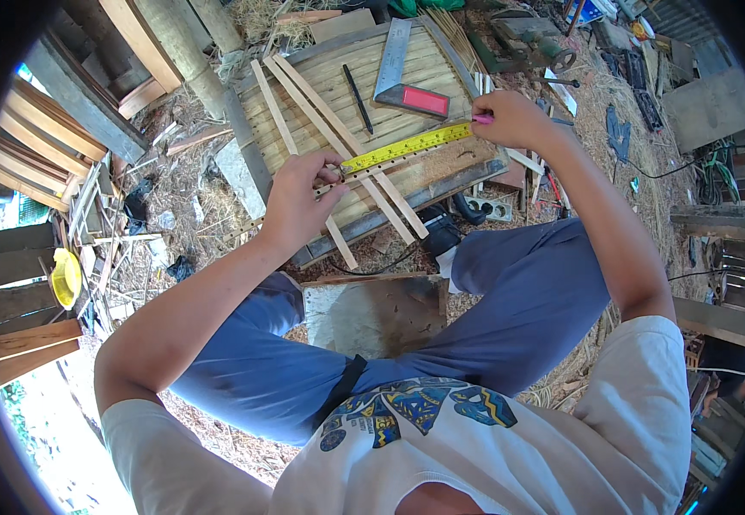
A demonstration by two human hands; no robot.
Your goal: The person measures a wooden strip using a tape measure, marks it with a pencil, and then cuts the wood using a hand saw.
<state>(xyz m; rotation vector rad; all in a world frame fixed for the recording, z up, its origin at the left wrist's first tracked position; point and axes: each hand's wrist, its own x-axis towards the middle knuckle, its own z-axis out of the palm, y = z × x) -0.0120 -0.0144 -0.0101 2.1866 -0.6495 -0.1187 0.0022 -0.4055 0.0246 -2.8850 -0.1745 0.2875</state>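
My left hand is closed on one end of a yellow measuring tape and a thin perforated strip beneath it. My right hand is closed at the tape's other end, with a small pink object showing at its fingers. The tape lies across pale wooden slats on a worn board-topped work surface. A black pencil or pen lies above the tape, beside a metal square with a red-inset handle.
My legs straddle a low wooden block. Lumber stands at left near a yellow bowl. A green metal vise is at upper right; cables, tools and scraps lie at right. A black power tool sits below the work surface.
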